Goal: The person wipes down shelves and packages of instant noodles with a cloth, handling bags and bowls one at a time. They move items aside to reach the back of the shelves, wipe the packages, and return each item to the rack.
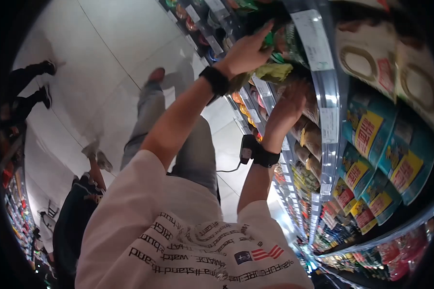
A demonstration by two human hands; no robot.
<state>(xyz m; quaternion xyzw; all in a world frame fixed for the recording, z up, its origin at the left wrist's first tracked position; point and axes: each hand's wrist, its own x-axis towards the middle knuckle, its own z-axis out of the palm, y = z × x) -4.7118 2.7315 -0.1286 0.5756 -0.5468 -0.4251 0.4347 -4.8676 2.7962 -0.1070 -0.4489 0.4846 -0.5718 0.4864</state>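
Note:
My left hand (246,54), a black band on its wrist, reaches into a shelf of packaged goods. Its fingers are partly closed around a shiny green packet (268,40), with one finger stretched out along it. Just below, between my two hands, is a crinkled yellow-green packet (274,72). My right hand (288,107) is at the shelf beside this packet, its fingers stretched out and somewhat dim and blurred. A black device with a cable (248,149) is strapped at the right wrist. Brown packets (309,135) lie in the row near that hand.
A shelf edge with price labels (330,125) runs close along my right side. Teal packs with yellow labels (366,132) and cream packs (371,58) fill the shelf beyond it. People's legs (29,91) show on the tiled floor (82,58) at the left.

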